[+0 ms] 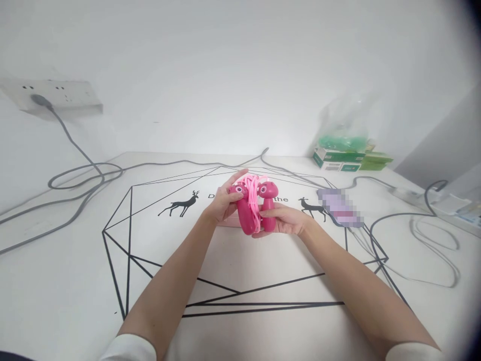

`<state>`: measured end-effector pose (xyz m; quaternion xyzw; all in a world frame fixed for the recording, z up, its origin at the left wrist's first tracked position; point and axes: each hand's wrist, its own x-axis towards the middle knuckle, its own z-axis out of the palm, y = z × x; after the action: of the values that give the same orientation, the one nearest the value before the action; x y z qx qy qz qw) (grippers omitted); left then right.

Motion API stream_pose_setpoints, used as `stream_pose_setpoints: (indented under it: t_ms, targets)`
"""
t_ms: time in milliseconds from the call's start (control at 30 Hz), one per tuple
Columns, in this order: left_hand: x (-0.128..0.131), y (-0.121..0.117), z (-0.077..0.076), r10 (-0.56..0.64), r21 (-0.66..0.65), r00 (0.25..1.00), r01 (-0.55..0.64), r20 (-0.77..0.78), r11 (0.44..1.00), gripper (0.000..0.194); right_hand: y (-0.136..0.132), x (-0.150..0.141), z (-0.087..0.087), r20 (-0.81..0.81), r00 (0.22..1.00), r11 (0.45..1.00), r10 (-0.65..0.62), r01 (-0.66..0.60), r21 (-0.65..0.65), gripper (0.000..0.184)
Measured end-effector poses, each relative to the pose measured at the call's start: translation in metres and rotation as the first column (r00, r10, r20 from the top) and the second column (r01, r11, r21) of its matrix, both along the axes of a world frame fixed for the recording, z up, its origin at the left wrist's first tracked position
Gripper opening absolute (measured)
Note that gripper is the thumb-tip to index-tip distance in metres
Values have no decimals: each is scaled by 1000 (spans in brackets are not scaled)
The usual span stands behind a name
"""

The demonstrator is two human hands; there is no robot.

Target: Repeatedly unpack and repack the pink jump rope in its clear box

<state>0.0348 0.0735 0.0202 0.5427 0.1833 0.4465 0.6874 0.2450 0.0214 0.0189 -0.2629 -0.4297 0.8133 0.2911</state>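
A pink jump rope (253, 200) is held up between my two hands above the printed table mat. Its light pink cord is bundled in the middle, between two darker pink handles with eyes on their knob-like heads. My left hand (224, 200) grips the left handle (246, 216), the thumb lying near its head. Around the lower part of the right handle (268, 210), my right hand (285, 219) has its fingers closed. Partly hidden behind the hands, a pale pink flat thing (229, 219) shows at the mat.
A phone-like item (341, 207), blurred out, lies to the right. Green and white boxes (338, 159) with a clear plastic bag (345, 123) on top stand at the back right. Grey cables (84, 193) run across the table from a wall socket (63, 95).
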Motion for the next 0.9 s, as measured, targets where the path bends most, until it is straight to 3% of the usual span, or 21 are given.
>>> stream_pose_setpoints:
  t_ms: [467,900]
  targets:
    - [1,1,2,-26,14,999,27,-44,1000,79,-2,3,7,-30,999,999,31,-32,-41,50]
    - [3,1,1,-31,18,999,31,-20,999,78,-5,2,9,13,1000,1000,13,-13,-3,41]
